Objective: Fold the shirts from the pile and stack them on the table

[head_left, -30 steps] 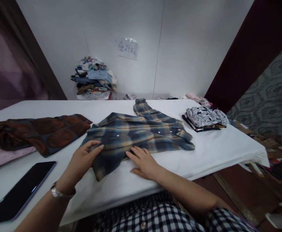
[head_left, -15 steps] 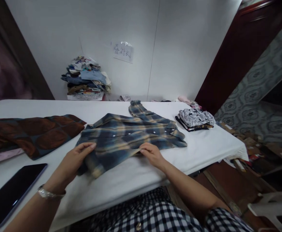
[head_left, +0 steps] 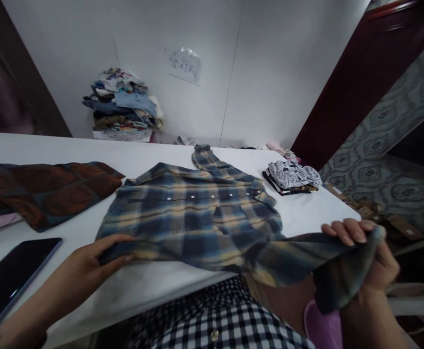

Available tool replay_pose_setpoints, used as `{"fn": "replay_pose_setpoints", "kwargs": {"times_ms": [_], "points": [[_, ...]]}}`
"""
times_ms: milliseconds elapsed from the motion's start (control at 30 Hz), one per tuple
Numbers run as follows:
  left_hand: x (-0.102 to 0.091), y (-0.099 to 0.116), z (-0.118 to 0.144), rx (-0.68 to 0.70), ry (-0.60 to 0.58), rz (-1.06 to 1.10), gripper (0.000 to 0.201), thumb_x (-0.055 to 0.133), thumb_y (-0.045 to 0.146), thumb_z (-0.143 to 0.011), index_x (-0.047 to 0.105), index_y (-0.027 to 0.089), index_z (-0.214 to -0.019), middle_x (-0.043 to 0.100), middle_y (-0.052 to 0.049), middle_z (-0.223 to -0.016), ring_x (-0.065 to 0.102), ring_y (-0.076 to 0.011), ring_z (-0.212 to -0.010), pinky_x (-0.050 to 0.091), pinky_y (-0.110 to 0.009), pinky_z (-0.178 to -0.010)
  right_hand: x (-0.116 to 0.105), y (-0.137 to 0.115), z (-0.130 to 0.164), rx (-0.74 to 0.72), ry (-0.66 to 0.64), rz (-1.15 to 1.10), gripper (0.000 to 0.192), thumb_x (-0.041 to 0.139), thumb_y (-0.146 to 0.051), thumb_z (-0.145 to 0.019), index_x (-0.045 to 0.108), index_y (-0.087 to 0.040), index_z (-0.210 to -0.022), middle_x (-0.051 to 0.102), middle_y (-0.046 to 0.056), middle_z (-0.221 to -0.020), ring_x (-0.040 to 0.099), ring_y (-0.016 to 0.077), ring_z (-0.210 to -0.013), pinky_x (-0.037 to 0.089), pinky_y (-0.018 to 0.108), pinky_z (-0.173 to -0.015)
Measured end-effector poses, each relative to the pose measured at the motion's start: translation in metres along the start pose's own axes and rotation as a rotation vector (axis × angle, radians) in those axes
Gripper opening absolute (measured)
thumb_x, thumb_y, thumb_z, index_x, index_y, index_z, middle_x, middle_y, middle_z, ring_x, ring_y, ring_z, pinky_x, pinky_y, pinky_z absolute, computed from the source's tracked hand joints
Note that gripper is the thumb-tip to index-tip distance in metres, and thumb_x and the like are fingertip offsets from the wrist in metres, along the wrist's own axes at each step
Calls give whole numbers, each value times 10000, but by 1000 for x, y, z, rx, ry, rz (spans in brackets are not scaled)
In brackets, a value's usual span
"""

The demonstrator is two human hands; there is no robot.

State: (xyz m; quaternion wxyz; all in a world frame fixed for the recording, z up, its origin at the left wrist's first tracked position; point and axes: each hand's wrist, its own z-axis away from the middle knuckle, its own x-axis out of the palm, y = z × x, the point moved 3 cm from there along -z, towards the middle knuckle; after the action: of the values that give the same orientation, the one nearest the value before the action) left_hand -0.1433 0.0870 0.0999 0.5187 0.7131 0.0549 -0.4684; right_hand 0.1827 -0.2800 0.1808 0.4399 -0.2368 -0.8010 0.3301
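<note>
Both hands grip the plaid shirt (head_left: 197,218): left hand (head_left: 88,259) pins its hem, right hand (head_left: 365,257) draws a sleeve outward; shirt spread, nothing folded

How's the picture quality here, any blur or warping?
Head view: the right hand and the plaid shirt sleeve it grips look soft with blur; the table edge bows from wide-angle distortion; lighting is dim and even, no glare.

Blue, navy and pale-yellow plaid shirt (head_left: 197,218) with small white buttons, across the middle of the white tabletop (head_left: 154,155); rust-brown and dark teal patterned cloth (head_left: 48,191) at the left edge; black-and-white print folded garment (head_left: 294,177) at the right edge; black phone (head_left: 10,276) near the front left corner
</note>
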Motion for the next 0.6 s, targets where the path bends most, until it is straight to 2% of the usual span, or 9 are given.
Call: {"fn": "replay_pose_setpoints", "kwargs": {"times_ms": [100, 200, 267, 333, 400, 467, 600], "points": [[-1, -13, 9, 40, -12, 79, 386, 649, 676, -518, 740, 368, -733, 742, 16, -851, 668, -269, -824, 537, -327, -738, -5, -14, -9, -31, 46, 113, 74, 643, -416, -767, 631, -343, -760, 463, -9, -659, 431, 149, -539, 434, 400, -606], [-8, -23, 11, 65, 32, 127, 287, 648, 661, -550, 725, 416, -678, 727, 39, -811, 646, -269, -810, 536, -349, -737, 0, -22, -28, -83, 66, 256, 165, 533, -495, -838, 660, -460, -739, 604, 58, -860, 549, 211, -694, 407, 514, -670], [-18, -22, 2, 49, 40, 155, 297, 655, 672, -537, 722, 409, -657, 715, 34, -788, 634, -269, -786, 536, -362, -734, 8, -23, -52, -101, 36, 309, 189, 525, -495, -848, 672, -463, -733, 626, 64, -974, 578, 209, -760, 409, 524, -689], [-30, -13, -15, 22, 18, 171, 366, 657, 699, -513, 728, 372, -661, 707, 18, -800, 627, -263, -784, 533, -359, -733, 19, -15, -86, -85, -2, 325, 182, 551, -479, -841, 679, -414, -729, 632, 63, -987, 588, 192, -758, 436, 489, -694], [-41, -1, -42, 1, -3, 157, 454, 659, 726, -484, 730, 321, -677, 702, 6, -808, 624, -249, -799, 524, -336, -745, 30, 2, -128, -38, -16, 303, 192, 554, -432, -853, 671, -346, -728, 640, 65, -913, 591, 168, -721, 460, 431, -688], [-49, 8, -74, -30, -17, 134, 534, 671, 732, -466, 735, 277, -738, 705, 5, -818, 623, -231, -821, 511, -303, -770, 43, 29, -172, 48, -7, 258, 208, 530, -334, -876, 645, -280, -713, 631, 48, -781, 576, 134, -652, 470, 365, -670], [-43, 9, -142, -80, -42, 109, 614, 701, 676, -527, 729, 192, -903, 722, -7, -952, 622, -208, -904, 481, -250, -814, 68, 100, -248, 152, 52, 202, 268, 442, -183, -885, 577, -195, -654, 554, -17, -583, 557, 88, -559, 473, 268, -631]]}}
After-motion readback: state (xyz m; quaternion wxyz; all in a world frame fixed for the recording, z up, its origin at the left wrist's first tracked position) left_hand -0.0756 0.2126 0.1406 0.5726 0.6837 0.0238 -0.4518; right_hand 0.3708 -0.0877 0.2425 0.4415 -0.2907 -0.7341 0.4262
